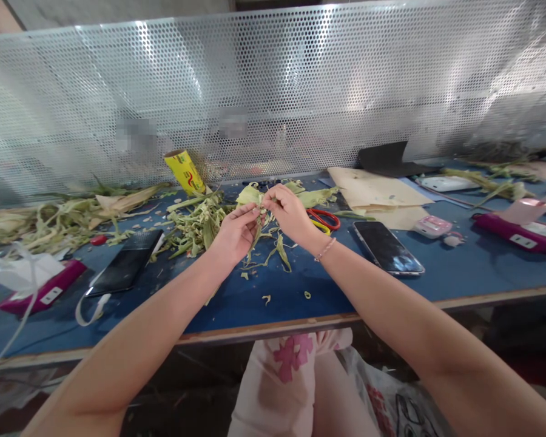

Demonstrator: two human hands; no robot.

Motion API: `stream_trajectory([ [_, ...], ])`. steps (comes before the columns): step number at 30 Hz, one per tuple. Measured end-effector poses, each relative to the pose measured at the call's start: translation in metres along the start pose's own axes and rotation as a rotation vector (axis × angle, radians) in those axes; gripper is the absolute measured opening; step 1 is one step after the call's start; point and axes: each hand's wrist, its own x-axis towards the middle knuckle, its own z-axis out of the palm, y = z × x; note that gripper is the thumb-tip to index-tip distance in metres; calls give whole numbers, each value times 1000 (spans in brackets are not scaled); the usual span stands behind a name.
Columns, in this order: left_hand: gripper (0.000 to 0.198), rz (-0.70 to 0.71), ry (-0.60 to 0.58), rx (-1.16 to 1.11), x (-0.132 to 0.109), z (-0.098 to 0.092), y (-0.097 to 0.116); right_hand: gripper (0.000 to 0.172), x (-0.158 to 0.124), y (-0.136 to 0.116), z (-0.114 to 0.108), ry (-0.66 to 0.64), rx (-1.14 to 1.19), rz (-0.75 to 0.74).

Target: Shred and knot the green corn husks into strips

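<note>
The fingers of the left hand [236, 235] and right hand [293, 212] pinch a pale-green husk strip [261, 208] between them, beside a heap of curled strips [200, 224]. Below, blue bench [337, 294] surface dotted with scraps [266, 299] stretches to the front edge; a phone [388, 247] lies at right.

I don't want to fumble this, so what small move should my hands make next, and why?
Perhaps ease your right hand slightly away from your left hand to tighten the pale green piece: both hands meet at it, and tangled plant strips lie close beside the left hand, so a small pull seems wise.
</note>
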Motion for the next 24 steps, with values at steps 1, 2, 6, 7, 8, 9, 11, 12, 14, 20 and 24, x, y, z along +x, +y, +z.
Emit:
stream_trajectory([
  [1,15,-2,-3,1,0,0,0,16,0,0,0,2,4,5],
  [2,15,-3,-5,2,0,0,0,16,0,0,0,4,9,9],
  [6,15,-14,-16,14,-1,1,0,16,0,1,0,-11,27,29],
  [7,15,-15,-20,19,-1,1,0,16,1,1,0,-15,34,34],
  [8,15,-16,-26,23,-1,0,0,16,1,1,0,-15,41,41],
  [9,15,-17,-34,24,-1,0,0,16,1,0,0,-13,49,51],
  [11,15,-17,-45,21,-1,-1,0,16,1,-1,0,-14,69,74],
  [12,15,-17,-47,17,0,-2,-1,16,1,-2,0,-16,83,89],
  [14,15,-16,-42,10,1,-3,-1,16,1,-4,0,-30,125,123],
  [20,13,-13,-34,-3,2,-3,-1,29,2,-6,2,-83,325,231],
  [24,13,-17,-26,-5,2,-2,-1,38,2,-6,3,-80,385,280],
])
